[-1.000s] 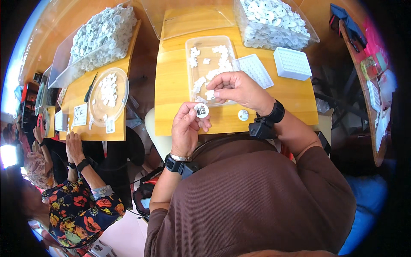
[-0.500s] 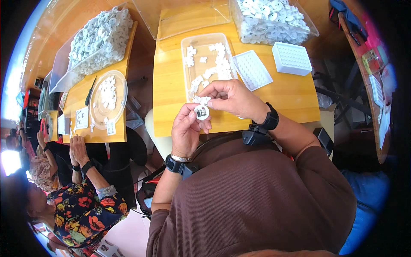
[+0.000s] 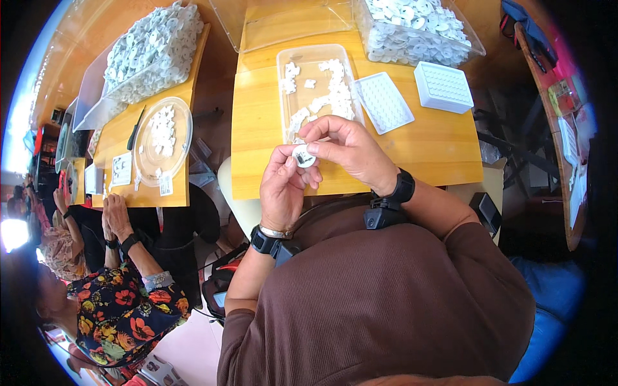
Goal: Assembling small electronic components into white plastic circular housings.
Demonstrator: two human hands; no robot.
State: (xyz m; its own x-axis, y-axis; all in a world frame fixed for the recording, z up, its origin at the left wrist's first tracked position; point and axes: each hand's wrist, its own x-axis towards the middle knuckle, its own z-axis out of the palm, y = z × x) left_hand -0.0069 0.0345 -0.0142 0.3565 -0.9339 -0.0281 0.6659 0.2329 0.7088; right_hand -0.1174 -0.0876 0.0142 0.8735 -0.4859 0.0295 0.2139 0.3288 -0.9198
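A small round white plastic disc with a dark square part on its face is between my hands, just in front of a clear tray. My left hand grips it from below, thumb and fingers around its edge. From the right, my right hand is closed in a pinch, its thumb pressing on the disc's upper right rim and its forefinger bent above. Whether a smaller white piece lies under those fingertips is hidden. Beyond them, the clear plastic tray contains many small white plastic pieces.
Right of the tray lie a white dimpled tray and a stack of similar trays. A clear bin of white discs stands far right. On the left table are another heaped bin, a round clear dish and a co-worker's hands.
The small white piece seen above the disc at my right fingertips no longer shows clearly there. My right thumb has come down onto the disc, which has risen slightly.
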